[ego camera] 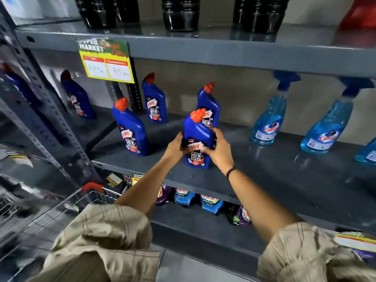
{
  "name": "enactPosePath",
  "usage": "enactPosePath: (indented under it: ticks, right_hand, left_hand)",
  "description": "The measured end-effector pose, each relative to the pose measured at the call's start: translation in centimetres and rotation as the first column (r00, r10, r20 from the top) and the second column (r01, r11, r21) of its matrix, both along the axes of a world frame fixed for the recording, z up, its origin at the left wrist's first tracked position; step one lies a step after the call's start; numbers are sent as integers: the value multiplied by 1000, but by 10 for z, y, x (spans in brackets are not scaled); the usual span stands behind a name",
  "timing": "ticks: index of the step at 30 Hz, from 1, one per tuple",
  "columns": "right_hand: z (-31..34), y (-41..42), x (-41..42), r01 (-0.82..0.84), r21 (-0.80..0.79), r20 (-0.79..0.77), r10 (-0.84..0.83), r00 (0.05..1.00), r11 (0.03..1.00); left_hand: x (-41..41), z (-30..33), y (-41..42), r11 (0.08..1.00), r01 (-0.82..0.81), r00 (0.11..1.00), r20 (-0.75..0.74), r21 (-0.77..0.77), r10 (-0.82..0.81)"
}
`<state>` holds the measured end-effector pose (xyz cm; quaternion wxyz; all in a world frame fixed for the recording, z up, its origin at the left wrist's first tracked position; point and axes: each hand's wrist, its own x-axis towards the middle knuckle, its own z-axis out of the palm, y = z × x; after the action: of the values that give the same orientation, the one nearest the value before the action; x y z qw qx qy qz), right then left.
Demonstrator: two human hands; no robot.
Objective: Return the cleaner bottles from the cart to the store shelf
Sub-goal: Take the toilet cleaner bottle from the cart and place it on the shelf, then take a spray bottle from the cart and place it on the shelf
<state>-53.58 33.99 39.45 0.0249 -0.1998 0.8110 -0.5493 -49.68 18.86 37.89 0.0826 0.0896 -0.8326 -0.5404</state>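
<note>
A dark blue cleaner bottle (197, 135) with an orange cap stands upright near the front edge of the grey store shelf (264, 171). My left hand (175, 148) grips its left side and my right hand (218, 151) wraps its right side and front. Three more matching blue bottles stand on the same shelf: one to the left (130, 127), one at the back (154, 98), one right behind the held bottle (210, 102). The wire cart (61, 212) with a red handle sits low at the left; its inside is blurred.
Light blue spray bottles (268, 117) (327, 127) stand on the shelf's right half. A yellow price sign (105, 62) hangs from the shelf above, which carries dark bottles (179, 13). Detergent pouches (209, 202) fill the shelf below. A grey upright post (46, 110) rises at left.
</note>
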Motion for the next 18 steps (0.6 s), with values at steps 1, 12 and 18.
enactPosePath:
  ticks: [1, 12, 18]
  right_hand:
    - [-1, 3, 2, 16, -12, -14, -16, 1000, 1000]
    - [-88, -49, 145, 252, -140, -268, -282, 921, 958]
    - [-130, -177, 206, -256, 37, -213, 258, 942, 966]
  left_hand:
    - [1, 3, 3, 1000, 6, 1000, 5, 7, -6]
    - [189, -88, -88, 460, -888, 432, -304, 21, 849]
    - [317, -205, -170, 356, -932, 333, 217, -75, 918]
